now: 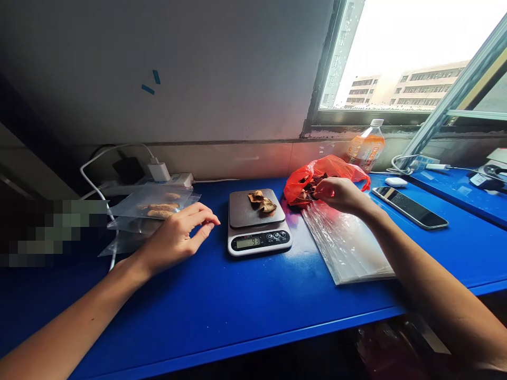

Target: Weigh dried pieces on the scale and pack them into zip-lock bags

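A kitchen scale stands on the blue table, its display reading about 9.3. Several dried brown slices lie on its metal plate. My left hand hovers left of the scale, fingers loosely curved and thumb apart, with nothing in it. Right of the scale, my right hand dips into a red plastic bag of dark dried pieces. Its fingers are bunched together at the pieces; what they pinch, if anything, is hidden.
Clear bags holding brown pieces lie at left, near a white charger and cable. Flat clear plastic bags sit under my right forearm. Further right are a phone, a white earbud case and an orange drink bottle.
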Motion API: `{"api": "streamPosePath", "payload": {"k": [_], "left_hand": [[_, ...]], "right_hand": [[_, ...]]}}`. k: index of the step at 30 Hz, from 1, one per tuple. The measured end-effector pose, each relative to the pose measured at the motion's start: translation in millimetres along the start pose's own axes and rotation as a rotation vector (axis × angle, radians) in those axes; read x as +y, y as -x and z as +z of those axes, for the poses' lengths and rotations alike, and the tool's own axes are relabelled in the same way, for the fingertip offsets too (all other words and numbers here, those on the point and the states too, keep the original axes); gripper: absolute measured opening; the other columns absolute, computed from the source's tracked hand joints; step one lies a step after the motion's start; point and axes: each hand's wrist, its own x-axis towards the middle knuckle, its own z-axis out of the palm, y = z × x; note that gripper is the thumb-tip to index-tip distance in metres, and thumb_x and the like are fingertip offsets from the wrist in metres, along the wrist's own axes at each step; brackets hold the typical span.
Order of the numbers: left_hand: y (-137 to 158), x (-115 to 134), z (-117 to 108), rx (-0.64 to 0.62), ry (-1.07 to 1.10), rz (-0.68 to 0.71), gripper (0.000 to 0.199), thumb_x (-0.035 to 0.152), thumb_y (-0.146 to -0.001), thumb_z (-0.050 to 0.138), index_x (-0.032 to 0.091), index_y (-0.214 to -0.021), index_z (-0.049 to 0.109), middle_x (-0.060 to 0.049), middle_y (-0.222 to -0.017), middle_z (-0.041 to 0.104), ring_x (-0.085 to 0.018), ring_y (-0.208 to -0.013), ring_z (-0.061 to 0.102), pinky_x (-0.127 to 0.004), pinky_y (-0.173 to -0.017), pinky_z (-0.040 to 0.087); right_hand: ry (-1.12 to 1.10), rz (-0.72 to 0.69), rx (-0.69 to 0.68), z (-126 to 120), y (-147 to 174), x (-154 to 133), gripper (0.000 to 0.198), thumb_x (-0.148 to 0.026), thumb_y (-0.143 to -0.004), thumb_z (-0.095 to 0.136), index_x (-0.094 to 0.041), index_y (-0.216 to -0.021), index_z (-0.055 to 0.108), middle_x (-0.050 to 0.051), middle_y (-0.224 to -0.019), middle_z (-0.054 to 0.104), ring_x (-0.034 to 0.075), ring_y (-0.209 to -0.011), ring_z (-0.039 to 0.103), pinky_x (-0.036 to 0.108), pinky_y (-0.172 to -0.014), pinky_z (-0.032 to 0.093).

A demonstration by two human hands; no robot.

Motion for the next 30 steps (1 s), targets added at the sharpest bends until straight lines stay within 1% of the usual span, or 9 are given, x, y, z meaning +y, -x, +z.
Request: {"api": "streamPosePath", "payload": {"k": [4,6,9,11,13,16,22,30], "left_hand": [[-0.4,1.8,-1.3,-0.026,0.004,-0.018,0.022,0.027,-0.094,0.046,0.019,-0.092,0.066,-0.004,-0.096,0.067,-0.017,-0.088,0.064,-0.029,-0.076,0.050],[-0.4,0.9,-1.0,-0.042,0.012,-0.027,0.022,0.027,-0.095,0.045,0.019,-0.093,0.065,-0.004,-0.097,0.067,-0.016,-0.089,0.064,-0.030,-0.079,0.050],[-0.1,-1.7,0.5,-0.041,0.021,-0.027,0.023,0.030,-0.095,0.045,0.020,-0.094,0.065,-0.003,-0.098,0.067,-0.017,-0.089,0.064,-0.031,-0.080,0.050],[0.0,-3.0,1.4,-0.038,0.023,-0.025,0.023,0.032,-0.094,0.045,0.021,-0.094,0.065,-0.003,-0.097,0.068,-0.018,-0.089,0.065,-0.031,-0.081,0.050],[0.1,-3.1,1.7,-0.047,0.027,-0.028,0.023,0.033,-0.094,0.046,0.021,-0.093,0.066,-0.002,-0.096,0.068,-0.018,-0.089,0.065,-0.031,-0.081,0.050],[0.3,-2.0,1.4,-0.046,0.033,-0.028,0.024,0.034,-0.093,0.046,0.021,-0.092,0.066,-0.002,-0.095,0.070,-0.018,-0.088,0.066,-0.031,-0.080,0.051],[-0.1,0.6,0.9,-0.056,0.029,-0.041,0.025,0.035,-0.093,0.047,0.021,-0.093,0.067,-0.002,-0.095,0.070,-0.018,-0.087,0.066,-0.031,-0.079,0.052],[-0.5,3.4,0.3,-0.058,0.037,-0.065,0.026,0.037,-0.093,0.046,0.022,-0.093,0.067,-0.002,-0.095,0.071,-0.019,-0.088,0.067,-0.030,-0.079,0.052]], "right_hand": [[-0.044,-0.113,-0.087,-5.8,0.3,-2.0,0.014,-0.019,-0.077,0.055,-0.019,-0.076,0.069,0.004,-0.079,0.070,0.015,-0.070,0.061,0.027,-0.064,0.045],[-0.057,-0.077,-0.052,-11.8,0.3,2.1,0.015,-0.020,-0.078,0.054,-0.019,-0.076,0.069,0.004,-0.078,0.071,0.016,-0.069,0.061,0.028,-0.063,0.045],[-0.029,0.054,0.118,-19.3,0.1,12.6,0.017,-0.024,-0.079,0.055,-0.018,-0.077,0.071,0.005,-0.077,0.071,0.017,-0.068,0.061,0.030,-0.065,0.045],[0.000,0.134,0.180,-20.1,-0.4,19.3,0.017,-0.026,-0.079,0.056,-0.017,-0.076,0.071,0.006,-0.075,0.071,0.018,-0.067,0.061,0.031,-0.066,0.046],[-0.005,0.176,0.168,-17.4,-1.4,24.0,0.017,-0.026,-0.078,0.058,-0.017,-0.076,0.071,0.007,-0.074,0.071,0.019,-0.066,0.061,0.032,-0.065,0.045],[-0.034,0.175,0.128,-11.2,-3.6,26.9,0.015,-0.026,-0.079,0.059,-0.017,-0.078,0.071,0.006,-0.073,0.071,0.018,-0.065,0.061,0.031,-0.063,0.044],[0.023,0.156,0.151,-7.8,-5.7,25.2,0.016,-0.028,-0.079,0.059,-0.018,-0.077,0.072,0.005,-0.072,0.071,0.016,-0.064,0.060,0.029,-0.064,0.043],[-0.026,0.163,0.158,-7.6,-3.4,24.7,0.018,-0.030,-0.078,0.060,-0.018,-0.078,0.072,0.005,-0.071,0.071,0.017,-0.063,0.061,0.029,-0.062,0.044]]}}
